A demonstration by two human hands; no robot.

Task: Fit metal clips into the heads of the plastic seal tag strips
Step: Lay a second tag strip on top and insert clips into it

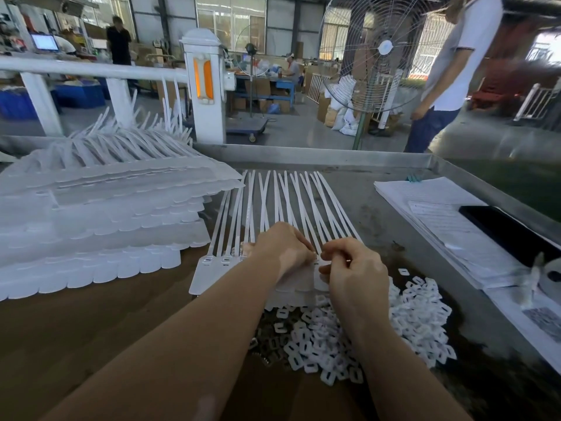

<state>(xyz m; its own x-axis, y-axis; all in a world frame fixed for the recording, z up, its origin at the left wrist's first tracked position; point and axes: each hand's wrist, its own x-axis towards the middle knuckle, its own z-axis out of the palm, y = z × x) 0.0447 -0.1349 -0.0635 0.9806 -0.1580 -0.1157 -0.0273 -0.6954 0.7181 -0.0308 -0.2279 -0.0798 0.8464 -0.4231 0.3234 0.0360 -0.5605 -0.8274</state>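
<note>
No readable text anywhere here: the sheets of paper [437, 208] at the right carry printed lines, but they're far too blurred to make out.

Your left hand [283, 247] and right hand [353, 268] hide the strip heads [315, 279] beneath; any clip there is too small to tell.

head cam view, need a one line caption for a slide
Both hands, left and right, work at the head of one seal tag strip beside a heap of white plastic pieces.
</note>
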